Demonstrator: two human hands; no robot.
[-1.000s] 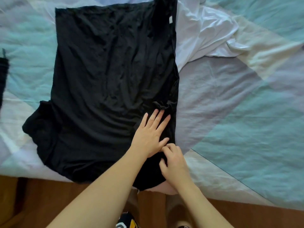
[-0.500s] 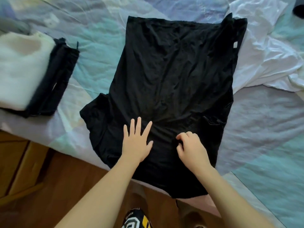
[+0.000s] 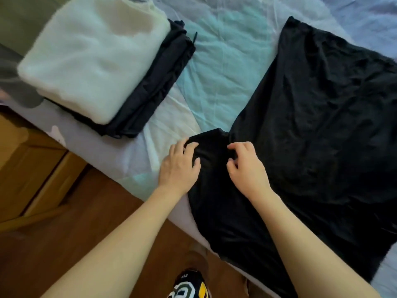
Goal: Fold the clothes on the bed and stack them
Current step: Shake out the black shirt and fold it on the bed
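A black shirt (image 3: 311, 130) lies spread flat across the bed (image 3: 223, 61), its lower part hanging over the near edge. Its short left sleeve (image 3: 211, 145) sticks out toward the left. My left hand (image 3: 179, 166) grips the sleeve's outer edge, fingers curled over the fabric. My right hand (image 3: 247, 168) pinches the cloth where the sleeve meets the body, fingers bent. At the upper left sits a stack: a folded white garment (image 3: 92, 59) on top of folded black clothes (image 3: 163, 82).
The bed's near edge runs diagonally from the left down to the lower right. Below it is a wooden floor (image 3: 75, 222), with light wooden furniture (image 3: 23, 168) at the left. A patterned slipper (image 3: 189, 284) shows at the bottom.
The view has swung left, bringing the folded stack fully into sight. Both hands moved from the shirt's lower middle to its left sleeve and curled onto the fabric.
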